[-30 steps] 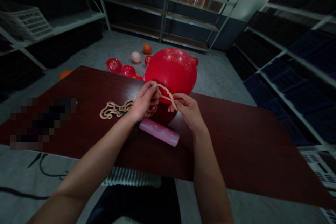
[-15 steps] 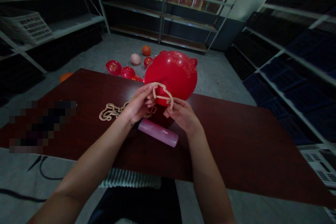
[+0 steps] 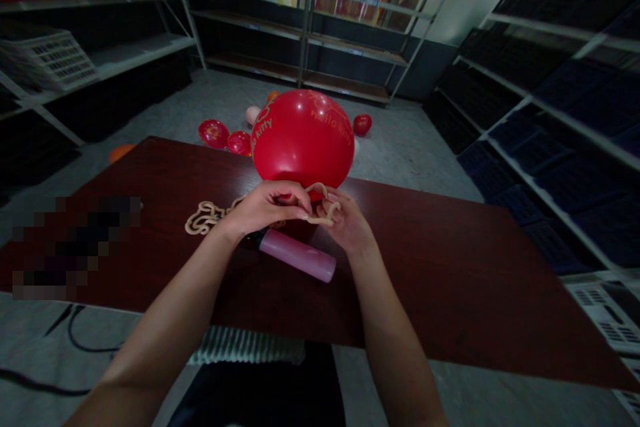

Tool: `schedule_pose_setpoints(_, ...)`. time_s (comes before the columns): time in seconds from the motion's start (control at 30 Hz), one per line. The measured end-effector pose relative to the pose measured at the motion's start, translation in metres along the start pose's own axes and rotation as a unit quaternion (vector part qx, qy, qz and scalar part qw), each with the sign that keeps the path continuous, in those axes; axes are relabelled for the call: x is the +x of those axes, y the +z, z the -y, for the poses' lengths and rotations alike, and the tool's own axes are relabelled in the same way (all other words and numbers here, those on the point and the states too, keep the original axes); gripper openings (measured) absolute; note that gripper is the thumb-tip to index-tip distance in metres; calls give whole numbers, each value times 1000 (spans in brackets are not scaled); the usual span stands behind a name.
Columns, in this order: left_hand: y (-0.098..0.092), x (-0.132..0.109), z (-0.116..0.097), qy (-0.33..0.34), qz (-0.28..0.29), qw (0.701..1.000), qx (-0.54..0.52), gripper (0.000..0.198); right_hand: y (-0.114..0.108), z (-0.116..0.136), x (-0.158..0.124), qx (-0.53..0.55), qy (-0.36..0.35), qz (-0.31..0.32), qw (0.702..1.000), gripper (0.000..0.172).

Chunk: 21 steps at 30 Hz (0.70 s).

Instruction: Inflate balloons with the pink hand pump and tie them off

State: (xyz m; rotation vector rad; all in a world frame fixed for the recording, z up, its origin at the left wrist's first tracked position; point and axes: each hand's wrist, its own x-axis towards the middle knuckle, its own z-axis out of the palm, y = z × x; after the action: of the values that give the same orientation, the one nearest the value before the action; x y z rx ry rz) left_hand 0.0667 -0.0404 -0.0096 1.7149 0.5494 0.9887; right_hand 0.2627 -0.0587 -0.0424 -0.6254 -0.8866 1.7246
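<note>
My left hand (image 3: 267,205), back upward, pinches a tan cord (image 3: 330,215) between thumb and fingers. The cord curves across to my right hand (image 3: 350,221), whose curled fingers hold its other side. Just beyond both hands is a large, inflated red balloon (image 3: 303,137) with gold Hello Kitty print; its lower end is partly hidden behind my fingers. I cannot tell whether the cord goes round the balloon's neck. Below my hands lies a pink cylindrical hand pump (image 3: 299,255) with a dark end. More tan cord (image 3: 201,219) lies coiled beside my left wrist.
The dark red-brown table (image 3: 450,280) spans the view, with a blurred-out patch (image 3: 75,247) at its left. Small red balloons (image 3: 214,133) and an orange balloon (image 3: 121,152) rest on the floor behind. Metal shelves (image 3: 355,51) and a white crate (image 3: 47,60) stand around.
My left hand has turned back-up and both hands have come lower, with the cord loop bunched smaller between them. The large balloon has shifted left and turned, showing more print.
</note>
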Motion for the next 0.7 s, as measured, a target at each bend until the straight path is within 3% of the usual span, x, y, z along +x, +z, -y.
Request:
schedule_pose_setpoints(0.27, 13, 2, 5, 35, -108, 993, -12, 25, 1, -7, -1, -101, -15, 15, 995, 35)
schedule_pose_setpoints(0.5, 23, 3, 12, -34, -177, 984, -8, 22, 12, -8, -4, -162, -29, 28, 986, 28)
schedule_pose_setpoints(0.7, 30, 8, 17, -38, -229, 972, -49, 26, 15, -11, 0, -218, -51, -48, 974, 25)
